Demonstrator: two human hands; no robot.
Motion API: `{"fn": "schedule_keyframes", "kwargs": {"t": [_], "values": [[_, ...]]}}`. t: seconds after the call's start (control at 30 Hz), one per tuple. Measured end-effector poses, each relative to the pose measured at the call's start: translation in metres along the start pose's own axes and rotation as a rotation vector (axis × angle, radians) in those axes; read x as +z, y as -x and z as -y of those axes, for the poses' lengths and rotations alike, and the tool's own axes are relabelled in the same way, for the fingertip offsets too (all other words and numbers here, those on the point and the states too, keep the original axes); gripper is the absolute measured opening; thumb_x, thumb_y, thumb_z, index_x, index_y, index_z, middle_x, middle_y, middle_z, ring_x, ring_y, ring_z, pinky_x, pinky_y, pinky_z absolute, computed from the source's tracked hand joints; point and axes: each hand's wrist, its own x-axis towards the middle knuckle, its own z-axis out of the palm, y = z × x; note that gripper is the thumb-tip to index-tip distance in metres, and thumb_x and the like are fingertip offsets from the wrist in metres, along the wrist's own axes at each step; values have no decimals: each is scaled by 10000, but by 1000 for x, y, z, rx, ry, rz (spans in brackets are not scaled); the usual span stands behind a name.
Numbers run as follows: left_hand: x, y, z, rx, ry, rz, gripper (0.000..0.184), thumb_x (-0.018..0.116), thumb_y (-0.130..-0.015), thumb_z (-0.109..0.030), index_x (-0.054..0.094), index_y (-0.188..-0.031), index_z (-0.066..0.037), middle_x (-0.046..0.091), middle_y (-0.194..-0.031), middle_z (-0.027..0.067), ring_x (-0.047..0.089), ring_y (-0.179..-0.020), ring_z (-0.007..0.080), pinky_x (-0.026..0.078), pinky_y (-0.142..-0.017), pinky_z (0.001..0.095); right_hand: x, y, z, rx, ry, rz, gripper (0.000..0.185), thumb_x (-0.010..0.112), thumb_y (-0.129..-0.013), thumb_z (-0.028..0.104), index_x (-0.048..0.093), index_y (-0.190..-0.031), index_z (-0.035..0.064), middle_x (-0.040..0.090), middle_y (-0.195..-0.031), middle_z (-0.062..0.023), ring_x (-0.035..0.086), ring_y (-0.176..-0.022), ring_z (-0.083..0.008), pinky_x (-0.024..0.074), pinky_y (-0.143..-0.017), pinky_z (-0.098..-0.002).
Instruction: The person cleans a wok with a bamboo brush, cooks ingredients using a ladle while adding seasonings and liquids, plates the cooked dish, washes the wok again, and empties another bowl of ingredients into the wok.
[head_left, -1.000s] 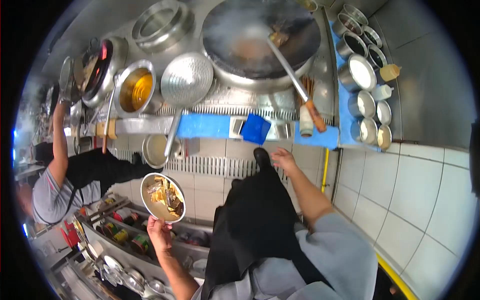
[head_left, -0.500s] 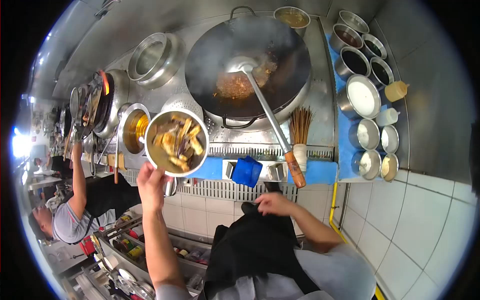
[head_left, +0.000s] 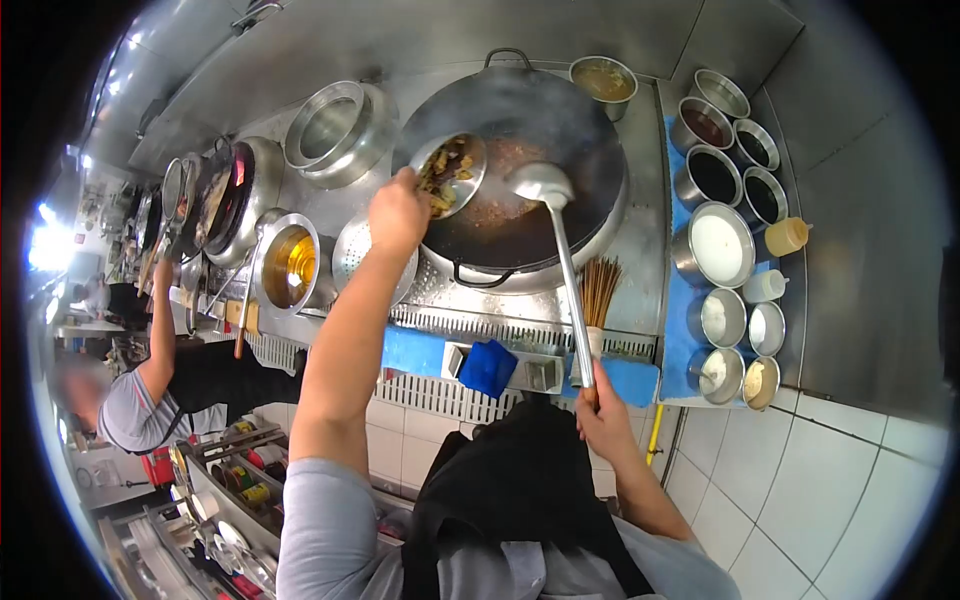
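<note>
My left hand grips the rim of a metal bowl, which is tipped over the left side of a large black wok. Browned, cut food pieces lie in the bowl toward its lower left side. Reddish-brown chopped food in liquid covers the wok's bottom, with steam above it. My right hand is wrapped round the wooden handle end of a long ladle. The ladle's round head rests in or just above the wok, right of the bowl.
Sauce and seasoning containers line the right side. A bamboo brush stands beside the ladle shaft. Left are a perforated strainer, a pot of yellow oil and stacked metal pots. A co-worker stands at another wok, far left.
My left hand has carried the bowl up and right over the wok and tilted it. My right hand has come from the apron to grasp the ladle, whose head has shifted right.
</note>
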Motion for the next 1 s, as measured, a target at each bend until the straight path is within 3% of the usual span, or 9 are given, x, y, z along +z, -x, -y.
{"fn": "schedule_keyframes", "kwargs": {"t": [0.1, 0.2, 0.4, 0.53, 0.6, 0.67, 0.77, 0.87, 1.0], "values": [[16, -23, -18, 93, -100, 2, 182, 624, -884, -111, 599, -1052, -45, 708, -1052, 211, 704, -856, 448, 582, -792, 521, 0, 1, -30, 41, -74, -33, 665, 581, -980, 77, 340, -1599, 72, 513, -769, -19, 531, -611, -92, 503, -606, -297], [25, -46, -27, 191, -208, -44, 147, 619, -904, -121, 595, -1041, -73, 685, -1053, 171, 727, -847, 392, 597, -770, 487, -10, -8, -60, -29, 58, -62, 631, 573, -983, 72, 369, -1580, 72, 512, -732, 11, 538, -624, -85, 467, -543, -278], [5, -76, -23, 190, -224, -174, 134, 631, -910, -135, 596, -1029, -84, 678, -1091, 146, 732, -864, 366, 604, -751, 460, -5, -9, -48, -20, -54, -73, 591, 589, -1007, 107, 385, -1559, 49, 502, -660, 22, 509, -533, -74, 427, -477, -269], [3, -58, -2, 254, -184, -327, 213, 649, -901, -128, 622, -1109, -94, 676, -1254, 164, 733, -891, 369, 606, -759, 455, 0, -15, -43, 15, -68, -69, 580, 603, -1024, 139, 387, -1554, 46, 487, -615, 26, 488, -470, -78, 421, -444, -269], [7, -41, 0, 163, -215, -229, 192, 629, -920, -139, 636, -1105, -89, 653, -1314, 202, 750, -885, 367, 615, -787, 459, 0, -21, -49, 5, -65, -74, 586, 605, -1028, 140, 381, -1562, 52, 484, -606, 28, 489, -461, -79, 421, -432, -270], [16, -34, 3, -29, -369, 164, 210, 605, -933, -122, 639, -1133, -66, 685, -1235, 251, 751, -885, 380, 614, -812, 474, 1, -27, -44, 11, -44, -67, 601, 596, -1030, 130, 361, -1579, 59, 494, -622, 22, 489, -463, -78, 423, -429, -268], [18, -21, 15, -237, -141, 135, 231, 611, -912, -103, 662, -1124, -26, 719, -1105, 287, 746, -902, 405, 609, -829, 490, 4, -32, -32, -59, -61, -74, 615, 575, -1037, 122, 335, -1602, 82, 515, -650, 8, 484, -466, -76, 401, -416, -254], [16, -1, 42, -483, 122, -62, 253, 627, -888, -115, 689, -1104, 1, 728, -1045, 304, 734, -922, 445, 596, -856, 507, 13, -47, -20, -155, -93, -84, 632, 537, -1050, 108, 288, -1630, 107, 533, -682, -1, 473, -461, -76, 390, -406, -243], [7, 37, 76, -715, 1001, -124, 233, 629, -883, -21, 670, -1092, 75, 754, -986, 238, 775, -806, 308, 657, -683, 388, 38, -74, 19, -164, -188, -78, 623, 534, -1050, 121, 291, -1624, 132, 530, -713, -7, 474, -454, -86, 415, -392, -257]]}}
